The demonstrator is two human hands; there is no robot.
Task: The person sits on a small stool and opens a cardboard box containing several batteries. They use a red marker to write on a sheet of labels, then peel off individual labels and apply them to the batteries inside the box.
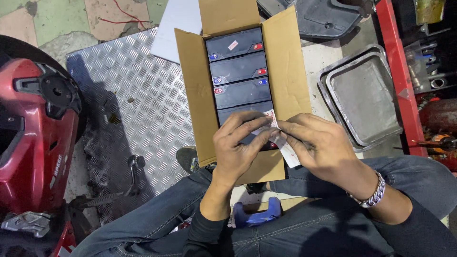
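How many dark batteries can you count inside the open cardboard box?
4: one at the far end, a second, a third, and the nearest, partly hidden by the hands.

We see a cardboard box point(200, 95) of matt brown, its flaps plain and slightly fibrous. Inside lie batteries point(236, 64) cased in dark plastic with a dull sheen. The paper slip point(285, 147) looks thin and white. Beside it, the tread plate point(138, 90) is bright embossed metal, the tray point(364, 95) brushed dull steel, and the scooter panel point(33, 143) glossy red plastic.
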